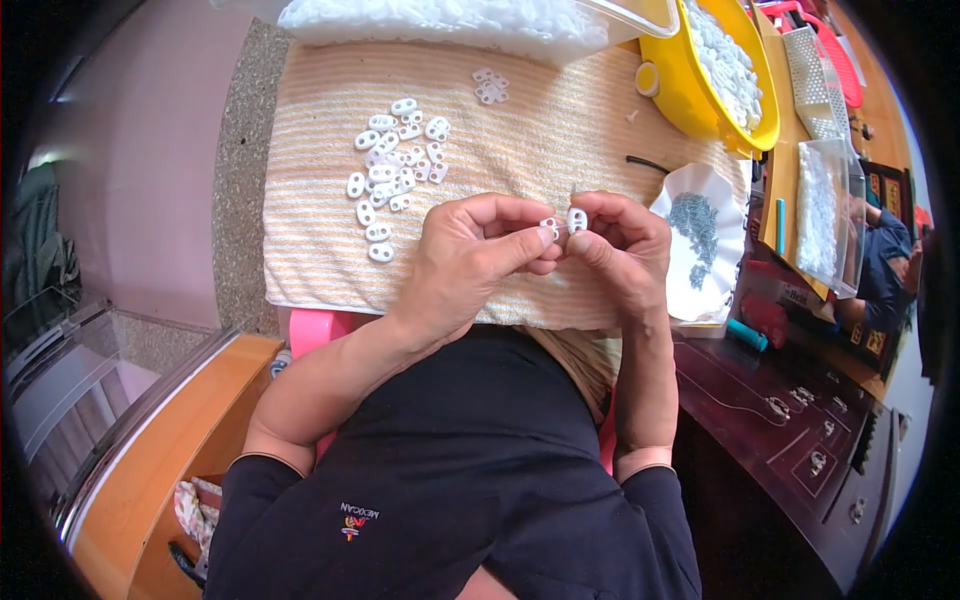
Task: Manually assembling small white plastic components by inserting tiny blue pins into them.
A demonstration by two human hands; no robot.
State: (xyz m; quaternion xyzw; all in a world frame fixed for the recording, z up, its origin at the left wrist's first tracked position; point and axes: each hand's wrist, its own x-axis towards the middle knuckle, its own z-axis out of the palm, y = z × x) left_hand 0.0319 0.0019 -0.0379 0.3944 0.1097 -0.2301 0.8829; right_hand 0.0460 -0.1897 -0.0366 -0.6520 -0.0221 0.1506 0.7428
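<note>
Above the near edge of a striped towel (520, 130), both my hands are drawn close together. My left hand (470, 245) pinches a small white plastic piece with holes (549, 228) between thumb and forefinger. A white oval plastic piece with two holes (577, 221) is gripped in the fingertips of my right hand (628, 245). The two pieces are very near each other; whether they touch I cannot tell. To the left on the towel lies a loose group of similar white pieces (382, 173), and a smaller cluster of flat white pieces (490, 86) lies farther back.
A clear bin (610, 28) of white parts stands at the back. Beside it is a yellow basin (690, 90) with more white parts. At right, a white fluted tray (735, 215) holds small grey pieces (692, 235). A dark cord end (648, 162) lies nearby. Another person's arm (880, 265) shows far right.
</note>
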